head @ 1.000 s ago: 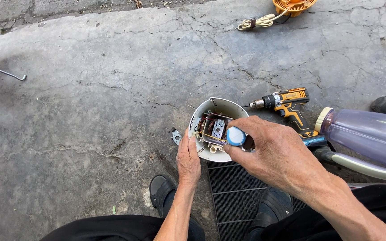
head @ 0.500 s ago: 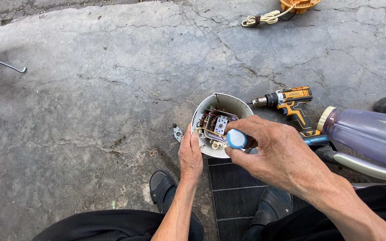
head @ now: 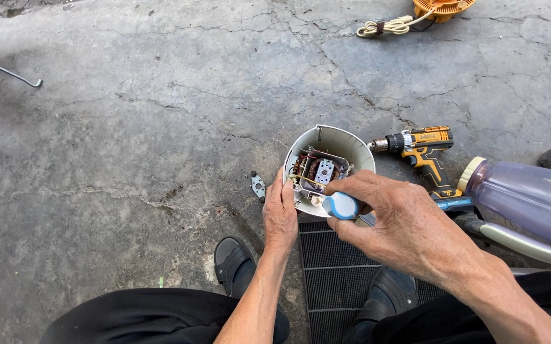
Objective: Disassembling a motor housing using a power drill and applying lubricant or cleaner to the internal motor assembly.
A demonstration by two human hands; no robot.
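One cracked grey concrete floor (head: 129,159) carries a rounded white plastic motor housing (head: 328,167), open mouth facing up at the camera. The left hand (head: 280,216) steadies its rim, fingers together. The right hand (head: 403,223) fingers clamp a blue-handled screwdriver (head: 342,206), pointing into the housing.

The white housing (head: 333,150) stands on the concrete, its open side up, showing a motor (head: 317,171) with copper windings and coloured wires inside. A screwdriver with a blue handle (head: 342,206) points into its near rim.
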